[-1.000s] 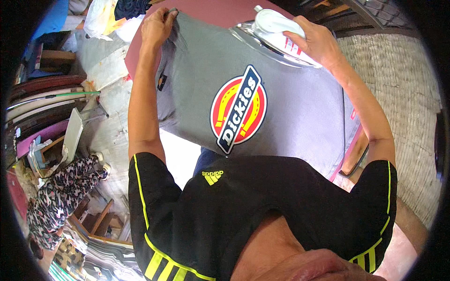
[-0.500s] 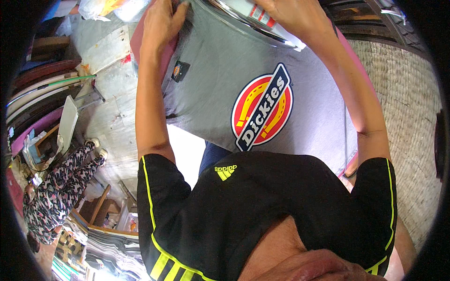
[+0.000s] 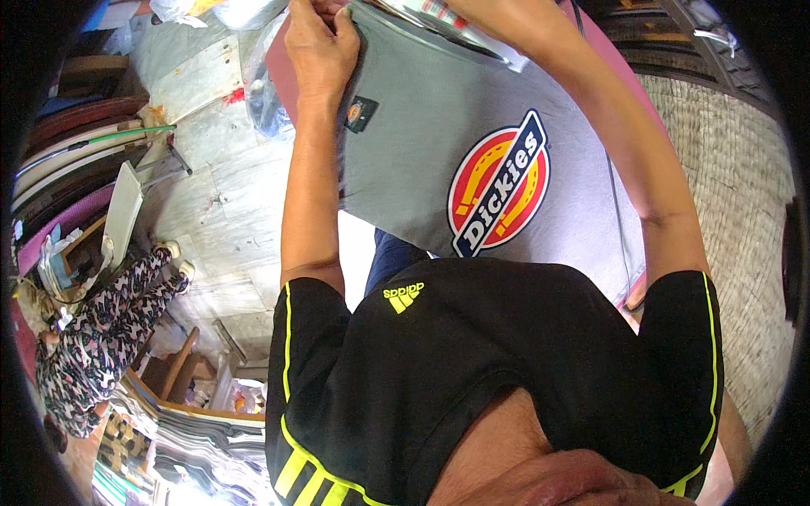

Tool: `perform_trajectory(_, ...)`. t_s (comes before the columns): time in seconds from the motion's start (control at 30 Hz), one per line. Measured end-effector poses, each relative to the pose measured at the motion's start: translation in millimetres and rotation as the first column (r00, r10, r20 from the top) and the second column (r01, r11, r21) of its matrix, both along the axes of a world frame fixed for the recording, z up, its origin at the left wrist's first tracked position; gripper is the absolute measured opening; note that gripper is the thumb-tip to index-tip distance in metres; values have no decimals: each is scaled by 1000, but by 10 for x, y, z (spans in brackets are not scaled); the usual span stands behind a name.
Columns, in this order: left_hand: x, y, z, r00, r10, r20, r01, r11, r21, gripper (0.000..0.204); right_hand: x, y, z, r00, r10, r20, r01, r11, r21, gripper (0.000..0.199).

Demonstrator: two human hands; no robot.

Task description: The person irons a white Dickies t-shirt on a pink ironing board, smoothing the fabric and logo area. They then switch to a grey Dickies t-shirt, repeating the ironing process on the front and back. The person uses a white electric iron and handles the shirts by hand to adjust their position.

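A grey cloth garment (image 3: pixel 405 160), which looks like a T-shirt, lies spread over a pink-edged surface (image 3: pixel 283 72) in front of me. It bears a big red, yellow and dark blue printed emblem (image 3: pixel 499 184) and a small black patch (image 3: pixel 361 115). My left hand (image 3: pixel 325 46) is closed at the garment's far left edge, thumb against bent fingers. My right hand (image 3: pixel 477 10) reaches to the top edge, where its fingers are cut off. Beside it sits a shiny, silver-edged thing (image 3: pixel 456 34) with white and red parts; I cannot tell its kind.
A person in patterned clothes (image 3: pixel 93 346) is at the left. Behind them stand leaning boards (image 3: pixel 84 185) and a wooden shelf (image 3: pixel 181 371). Stacked folded cloth (image 3: pixel 202 464) lies at lower left. Plastic bags (image 3: pixel 245 13) lie at the top. A woven mat-like surface (image 3: pixel 717 185) spans the right.
The garment appears further right in view. My left hand has bent its fingers more at the garment's edge. My right hand has moved up and left, further out of view.
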State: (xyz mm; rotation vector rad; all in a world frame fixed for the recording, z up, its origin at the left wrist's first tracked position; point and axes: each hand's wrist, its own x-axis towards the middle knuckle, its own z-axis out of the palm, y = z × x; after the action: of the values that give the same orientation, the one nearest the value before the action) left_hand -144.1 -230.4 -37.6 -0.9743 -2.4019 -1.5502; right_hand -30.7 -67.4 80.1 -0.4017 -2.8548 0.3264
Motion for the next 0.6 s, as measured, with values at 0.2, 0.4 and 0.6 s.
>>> perform_trajectory(0.2, 3, 106, -73, 999, -44, 24, 41, 993, 112, 19, 37, -70, 99, 994, -89, 65, 97, 985, -144, 42)
perform_trajectory(0.4, 3, 86, -23, 1000, -12, 2, 12, 997, 73, 19, 5, 34, -20, 999, 29, -28, -27, 998, 62, 41)
perform_trajectory(0.6, -5, 71, -82, 1000, 4, 5, -4, 998, 64, 19, 251, -27, 152, 981, -106, 164, 128, 982, -135, 40)
